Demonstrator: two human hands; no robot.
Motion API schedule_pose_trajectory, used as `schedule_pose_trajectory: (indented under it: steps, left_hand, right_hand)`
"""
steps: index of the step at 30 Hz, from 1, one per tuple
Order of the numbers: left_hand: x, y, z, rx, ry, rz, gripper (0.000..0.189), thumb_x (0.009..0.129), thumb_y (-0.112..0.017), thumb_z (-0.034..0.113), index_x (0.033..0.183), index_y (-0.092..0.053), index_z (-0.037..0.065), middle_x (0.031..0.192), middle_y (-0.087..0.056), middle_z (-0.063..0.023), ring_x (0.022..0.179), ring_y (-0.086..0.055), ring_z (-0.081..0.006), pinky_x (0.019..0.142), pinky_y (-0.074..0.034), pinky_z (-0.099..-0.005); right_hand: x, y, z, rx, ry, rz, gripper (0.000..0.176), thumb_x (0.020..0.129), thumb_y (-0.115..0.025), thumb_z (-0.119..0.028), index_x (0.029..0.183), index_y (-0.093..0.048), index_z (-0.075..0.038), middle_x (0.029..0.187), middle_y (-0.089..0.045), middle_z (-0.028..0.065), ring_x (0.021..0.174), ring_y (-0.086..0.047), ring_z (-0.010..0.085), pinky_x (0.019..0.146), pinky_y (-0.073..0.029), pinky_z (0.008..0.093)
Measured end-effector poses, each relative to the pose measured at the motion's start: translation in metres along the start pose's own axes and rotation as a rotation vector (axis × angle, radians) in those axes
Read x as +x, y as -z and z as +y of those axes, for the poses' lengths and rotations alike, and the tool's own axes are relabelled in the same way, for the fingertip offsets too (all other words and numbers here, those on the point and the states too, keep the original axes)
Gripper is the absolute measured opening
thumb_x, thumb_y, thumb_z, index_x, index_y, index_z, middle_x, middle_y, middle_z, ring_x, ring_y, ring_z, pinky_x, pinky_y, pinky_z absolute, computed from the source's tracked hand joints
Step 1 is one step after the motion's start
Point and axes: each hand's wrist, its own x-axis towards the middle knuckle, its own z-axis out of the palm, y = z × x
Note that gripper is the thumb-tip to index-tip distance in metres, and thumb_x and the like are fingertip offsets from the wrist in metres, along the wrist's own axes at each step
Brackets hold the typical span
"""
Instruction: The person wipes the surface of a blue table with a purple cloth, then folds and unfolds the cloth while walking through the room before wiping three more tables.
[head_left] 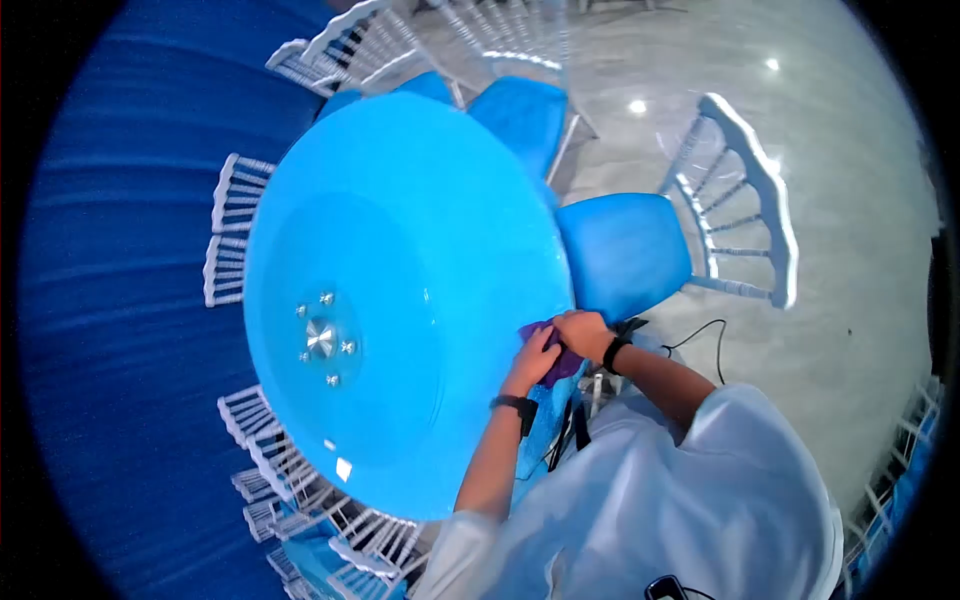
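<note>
A crumpled purple cloth [562, 368] lies at the near right edge of the round blue table [480, 220]. My left hand [531, 362] is on the cloth's left side, with its fingers closed on it. Just to the right, my right hand [586, 335] grips the upper part of the same cloth, its fingers bent and partly hidden. Both hands are close together at the table's rim. A dark watch is on the left wrist and a black band on the right one.
A white chair with a blue seat [625, 252] stands right of the hands against the table. More white chairs [240, 195] ring the table. A round metal fitting [320, 338] sits in the glass top. A black cable [722, 345] curves over the floor.
</note>
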Motion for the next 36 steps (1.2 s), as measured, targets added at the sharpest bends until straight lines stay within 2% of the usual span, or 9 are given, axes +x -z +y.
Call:
schedule_pose_trajectory:
  steps: [7, 12, 17, 22, 24, 26, 28, 30, 36]
  left_hand:
    - [-0.049, -0.019, 0.005, 0.170, 0.171, -0.103, 0.077, 0.083, -0.058, 0.033, 0.146, -0.021, 0.009, 0.152, -0.012, -0.0220, 0.142, -0.007, -0.0381, 0.114, -0.011, -0.0470]
    - [-0.105, -0.047, -0.072, 0.075, -0.043, 0.057, 0.074, 0.083, -0.060, 0.033, 0.145, -0.026, 0.009, 0.151, -0.017, -0.0231, 0.140, -0.013, -0.0414, 0.114, -0.018, -0.0443]
    - [-0.192, -0.058, -0.136, -0.055, 0.079, 0.153, 0.062, 0.086, -0.057, 0.030, 0.138, -0.038, 0.003, 0.149, -0.021, -0.0242, 0.139, -0.018, -0.0371, 0.113, -0.021, -0.0421]
    - [-0.274, -0.068, -0.188, 0.010, 0.184, 0.295, 0.055, 0.086, -0.053, 0.028, 0.134, -0.044, 0.002, 0.148, -0.026, -0.0227, 0.138, -0.022, -0.0357, 0.112, -0.023, -0.0402]
    - [-0.291, -0.064, -0.204, 0.032, 0.232, 0.254, 0.056, 0.088, -0.051, 0.028, 0.138, -0.039, 0.006, 0.151, -0.025, -0.0150, 0.139, -0.022, -0.0322, 0.112, -0.024, -0.0404]
    - [-0.287, -0.060, -0.200, 0.007, 0.239, 0.352, 0.052, 0.085, -0.053, 0.028, 0.131, -0.046, 0.006, 0.142, -0.035, -0.0181, 0.135, -0.028, -0.0358, 0.106, -0.031, -0.0447]
    - [-0.272, -0.058, -0.185, -0.031, 0.233, 0.439, 0.049, 0.081, -0.055, 0.029, 0.125, -0.053, 0.007, 0.134, -0.045, -0.0213, 0.130, -0.035, -0.0395, 0.100, -0.037, -0.0490]
    - [-0.249, -0.052, -0.168, 0.542, 0.252, 0.417, 0.045, 0.079, -0.056, 0.031, 0.118, -0.055, 0.008, 0.125, -0.050, -0.0191, 0.123, -0.041, -0.0396, 0.089, -0.043, -0.0533]
    - [-0.161, -0.041, -0.132, 0.451, 0.007, 0.436, 0.043, 0.079, -0.056, 0.030, 0.118, -0.054, 0.012, 0.123, -0.049, -0.0170, 0.120, -0.041, -0.0365, 0.086, -0.043, -0.0561]
  right_hand:
    - [-0.002, 0.003, -0.017, -0.099, -0.086, -0.100, 0.017, 0.080, -0.054, -0.013, 0.094, -0.056, -0.005, 0.085, -0.061, 0.0157, 0.078, -0.063, 0.0335, 0.062, -0.052, 0.0436]
    - [-0.013, 0.000, -0.027, -0.247, -0.046, -0.182, 0.019, 0.081, -0.055, -0.013, 0.098, -0.055, -0.005, 0.091, -0.061, 0.0162, 0.080, -0.063, 0.0341, 0.064, -0.051, 0.0442]
    - [-0.028, -0.045, -0.058, -0.402, 0.135, -0.438, 0.025, 0.085, -0.053, -0.017, 0.106, -0.057, -0.004, 0.092, -0.063, 0.0174, 0.085, -0.064, 0.0348, 0.068, -0.052, 0.0440]
    - [-0.043, -0.130, -0.133, -0.354, 0.399, -0.715, 0.021, 0.082, -0.050, -0.018, 0.077, -0.067, -0.009, 0.088, -0.068, 0.0157, 0.082, -0.066, 0.0344, 0.066, -0.052, 0.0456]
    - [-0.056, -0.132, -0.175, -0.339, 0.501, -0.801, 0.019, 0.081, -0.053, -0.015, 0.081, -0.069, -0.005, 0.087, -0.068, 0.0146, 0.077, -0.065, 0.0329, 0.062, -0.052, 0.0458]
    - [-0.065, -0.142, -0.180, -0.319, 0.599, -0.805, 0.019, 0.081, -0.052, -0.021, 0.091, -0.064, -0.011, 0.087, -0.067, 0.0133, 0.082, -0.065, 0.0342, 0.066, -0.052, 0.0455]
    - [-0.059, -0.119, -0.177, -0.330, 0.515, -0.788, 0.019, 0.081, -0.053, -0.022, 0.094, -0.063, -0.012, 0.088, -0.067, 0.0132, 0.083, -0.064, 0.0338, 0.067, -0.051, 0.0457]
    - [-0.052, -0.093, -0.158, -0.346, 0.415, -0.764, 0.020, 0.082, -0.055, -0.023, 0.098, -0.062, -0.013, 0.089, -0.067, 0.0132, 0.084, -0.064, 0.0334, 0.068, -0.051, 0.0460]
    - [-0.064, -0.052, -0.084, -0.300, -0.031, -0.445, 0.023, 0.083, -0.055, -0.028, 0.100, -0.061, -0.013, 0.091, -0.065, 0.0138, 0.087, -0.063, 0.0333, 0.071, -0.049, 0.0470]
